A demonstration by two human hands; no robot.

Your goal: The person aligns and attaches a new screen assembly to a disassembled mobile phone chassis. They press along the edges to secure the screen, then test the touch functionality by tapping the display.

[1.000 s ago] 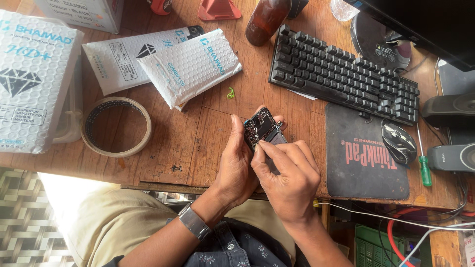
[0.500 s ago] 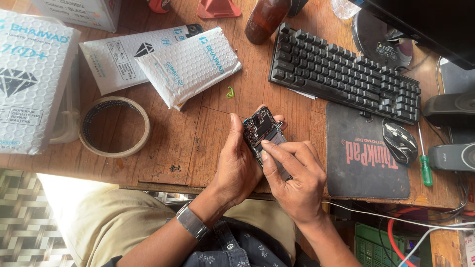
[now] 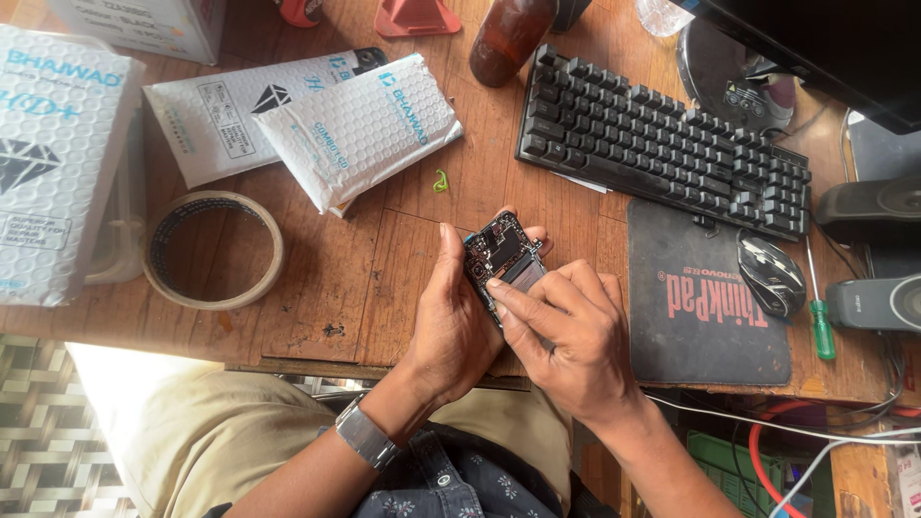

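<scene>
Slightly shifted, right fingers (image 3: 507, 291) press opened phone (image 3: 501, 251) cradled by left fingers (image 3: 449, 259).

Bare forearms, silver metal wristwatch (image 3: 365, 436), khaki trousers (image 3: 221, 432), dark floral shirt (image 3: 460, 480)

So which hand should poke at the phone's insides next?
Probably the right hand: its fingertips already rest on the opened phone, free to work. The left hand is wrapped around the phone, holding it above the wooden desk.
</scene>
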